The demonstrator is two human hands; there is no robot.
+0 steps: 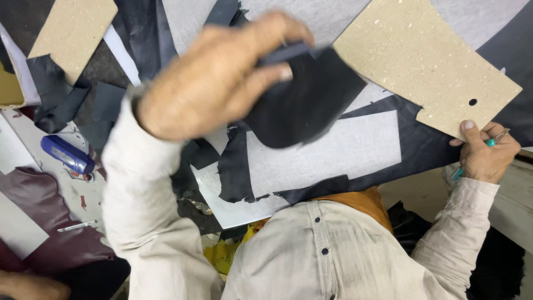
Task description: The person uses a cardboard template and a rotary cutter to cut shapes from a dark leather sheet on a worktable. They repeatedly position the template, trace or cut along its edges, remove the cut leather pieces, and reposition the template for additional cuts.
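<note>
black cut leather piece (pixel 302 103) with a rounded lower edge hangs raised above the work surface, pinched at its top between the thumb and curled fingers of the left hand (pixel 214 78), which closes tightly on it. right hand (pixel 486 151) rests at the lower corner of a large cardboard pattern (pixel 422 55) with a small punched hole, fingers folded around a teal-handled tool (pixel 472 158). beneath lie dark leather sheets (pixel 427 147) with pale cutouts. a blue stapler-like tool (pixel 66 154) sits well apart, near maroon leather (pixel 33 191)
</note>
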